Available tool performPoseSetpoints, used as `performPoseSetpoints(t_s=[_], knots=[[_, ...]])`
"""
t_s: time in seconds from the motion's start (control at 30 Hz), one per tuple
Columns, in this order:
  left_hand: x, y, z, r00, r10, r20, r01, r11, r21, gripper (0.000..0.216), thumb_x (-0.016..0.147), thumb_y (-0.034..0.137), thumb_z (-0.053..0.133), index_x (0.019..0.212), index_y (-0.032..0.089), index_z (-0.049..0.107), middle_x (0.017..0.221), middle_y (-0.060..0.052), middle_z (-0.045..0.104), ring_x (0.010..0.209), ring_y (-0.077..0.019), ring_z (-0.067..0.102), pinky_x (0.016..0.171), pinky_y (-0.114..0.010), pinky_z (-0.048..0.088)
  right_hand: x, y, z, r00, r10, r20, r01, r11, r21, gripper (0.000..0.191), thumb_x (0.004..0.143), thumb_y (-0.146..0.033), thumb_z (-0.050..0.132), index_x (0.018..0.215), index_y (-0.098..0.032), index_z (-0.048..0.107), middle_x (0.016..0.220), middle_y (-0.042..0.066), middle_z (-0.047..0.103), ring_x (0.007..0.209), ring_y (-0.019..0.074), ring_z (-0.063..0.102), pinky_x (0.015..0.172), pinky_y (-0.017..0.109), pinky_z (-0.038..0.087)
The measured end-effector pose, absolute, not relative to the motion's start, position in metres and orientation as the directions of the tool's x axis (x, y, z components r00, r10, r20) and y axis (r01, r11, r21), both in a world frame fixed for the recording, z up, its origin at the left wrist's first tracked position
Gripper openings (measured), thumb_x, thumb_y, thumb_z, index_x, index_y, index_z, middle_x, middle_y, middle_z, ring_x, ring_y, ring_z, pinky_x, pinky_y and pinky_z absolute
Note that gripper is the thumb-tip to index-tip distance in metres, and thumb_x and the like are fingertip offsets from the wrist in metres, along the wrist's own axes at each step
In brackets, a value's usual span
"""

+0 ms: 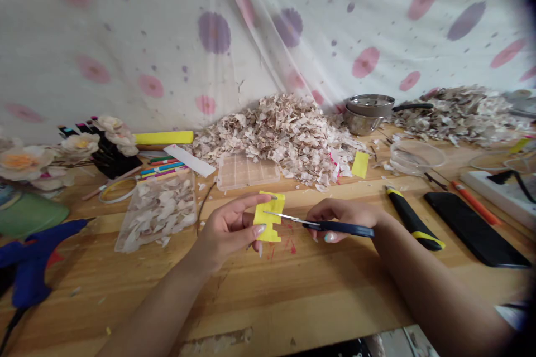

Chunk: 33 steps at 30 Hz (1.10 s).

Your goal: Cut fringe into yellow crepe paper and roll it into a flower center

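Observation:
My left hand (230,228) pinches a small piece of yellow paper (270,215) between thumb and fingers, above the middle of the wooden table. A notch is cut out of the paper's lower right edge. My right hand (339,217) grips dark-handled scissors (343,227), whose blades point left and lie across the paper's middle. Whether the blades stand apart is hard to make out. Red marks (293,246) show on the tabletop below the paper.
Behind my hands rises a heap of pale flakes (288,134), beside a clear compartment tray (247,170). At left lie a box of flakes (161,206) and a blue glue gun (37,262). A black-and-yellow cutter (412,217) and a black phone (475,227) lie at right.

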<state>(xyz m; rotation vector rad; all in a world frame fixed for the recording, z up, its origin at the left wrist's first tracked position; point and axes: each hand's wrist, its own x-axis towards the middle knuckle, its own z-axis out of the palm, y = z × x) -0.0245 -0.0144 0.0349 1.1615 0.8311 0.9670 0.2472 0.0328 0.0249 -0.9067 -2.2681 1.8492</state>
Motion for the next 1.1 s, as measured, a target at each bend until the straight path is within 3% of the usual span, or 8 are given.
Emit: performPoseSetpoints(t_s=[0.67, 1.1], knots=[[-0.025, -0.015, 0.036, 0.369, 0.929, -0.013, -0.218, 0.100, 0.971, 0.039, 0.072, 0.017, 0.071, 0.110, 0.020, 0.065, 0.075, -0.003, 0.073, 0.049, -0.0083, 0.058, 0.047, -0.019, 0.049, 0.247, 0.033, 0.026, -0.822, 0.492, -0.287, 0.377, 0.093, -0.922, 0.046, 0.071, -0.054, 0.066, 0.086, -0.011, 0.063, 0.073, 0.001, 0.056, 0.064, 0.0109, 0.049, 0.060, 0.023, 0.039], [-0.031, -0.009, 0.027, 0.480, 0.874, 0.073, -0.277, 0.072, 0.958, 0.038, 0.078, 0.013, 0.069, 0.114, 0.025, 0.065, 0.085, -0.003, 0.074, 0.053, -0.0064, 0.061, 0.050, -0.014, 0.052, 0.249, 0.034, 0.024, -0.820, 0.493, -0.291, 0.367, 0.063, -0.928, 0.035, 0.070, -0.042, 0.072, 0.086, -0.011, 0.065, 0.073, 0.001, 0.058, 0.065, 0.0101, 0.051, 0.061, 0.022, 0.042]])
